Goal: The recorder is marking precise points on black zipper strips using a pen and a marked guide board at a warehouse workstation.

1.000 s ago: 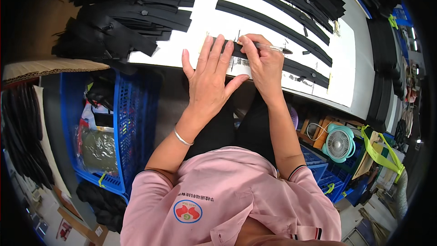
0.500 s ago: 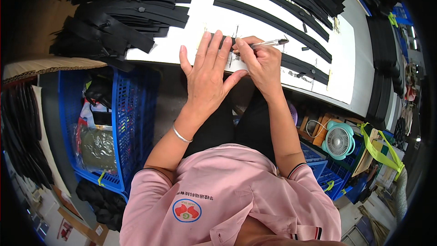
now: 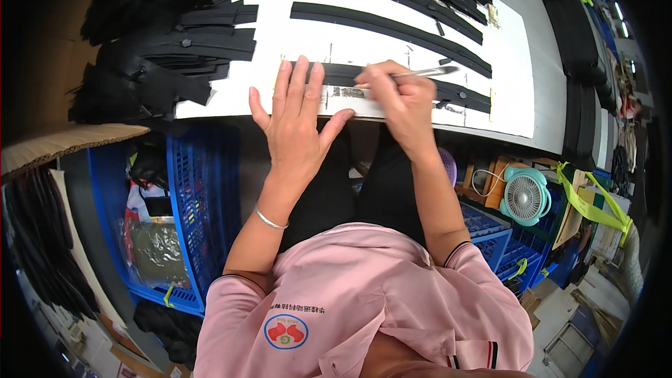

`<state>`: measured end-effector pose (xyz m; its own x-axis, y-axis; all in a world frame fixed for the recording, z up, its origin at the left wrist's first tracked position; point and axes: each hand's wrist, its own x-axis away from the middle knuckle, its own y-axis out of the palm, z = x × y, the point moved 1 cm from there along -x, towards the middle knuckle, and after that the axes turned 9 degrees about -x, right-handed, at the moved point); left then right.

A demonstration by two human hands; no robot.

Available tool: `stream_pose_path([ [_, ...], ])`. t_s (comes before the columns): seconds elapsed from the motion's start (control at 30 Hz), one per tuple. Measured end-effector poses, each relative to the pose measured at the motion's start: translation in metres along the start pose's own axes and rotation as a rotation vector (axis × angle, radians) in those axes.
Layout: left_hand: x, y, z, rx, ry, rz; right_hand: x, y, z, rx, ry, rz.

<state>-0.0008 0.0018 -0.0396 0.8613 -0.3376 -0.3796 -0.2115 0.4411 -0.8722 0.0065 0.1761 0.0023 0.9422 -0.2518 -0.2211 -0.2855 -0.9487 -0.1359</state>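
My left hand point(image 3: 297, 126) lies flat with fingers spread, its fingertips on the left end of the nearest black zipper point(image 3: 465, 97). My right hand point(image 3: 407, 108) grips a clear pen with a dark end point(image 3: 437, 71), its writing tip hidden beside the fingers, over the same zipper. Both hands are at the near edge of a bright white board point(image 3: 514, 87), which bears dark marks just below the zipper. Farther back lie another zipper point(image 3: 385, 33) and several more, roughly parallel, with small black pulls near their right ends.
Piles of black zippers point(image 3: 168, 45) cover the table's left side. Stacked black strips point(image 3: 579, 112) stand at its right edge. Below left is a blue crate point(image 3: 183, 203) with bagged items; below right, a turquoise fan point(image 3: 525, 197) sits by blue baskets point(image 3: 483, 231).
My right hand with the pen has shifted rightward along the zipper relative to my left hand, widening the gap between them. The whole view has tilted slightly.
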Motion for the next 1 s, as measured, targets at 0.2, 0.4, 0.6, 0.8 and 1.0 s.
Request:
stream_pose_path([
  [0.2,-0.001,0.000,0.001,-0.026,0.028,0.005,0.002,-0.057,0.014,0.131,0.032,0.311],
  [0.4,-0.001,-0.006,0.006,-0.012,0.007,-0.059,0.002,-0.057,0.023,0.214,0.002,0.283],
  [0.6,-0.009,-0.005,0.054,0.128,0.146,-0.128,0.001,-0.056,0.017,0.248,0.013,0.282],
  [0.8,-0.009,0.008,0.070,0.128,0.179,-0.178,0.002,-0.056,0.021,0.269,-0.015,0.250],
  [1.0,-0.009,0.009,0.071,0.110,0.182,-0.161,0.002,-0.056,0.022,0.234,-0.027,0.276],
])
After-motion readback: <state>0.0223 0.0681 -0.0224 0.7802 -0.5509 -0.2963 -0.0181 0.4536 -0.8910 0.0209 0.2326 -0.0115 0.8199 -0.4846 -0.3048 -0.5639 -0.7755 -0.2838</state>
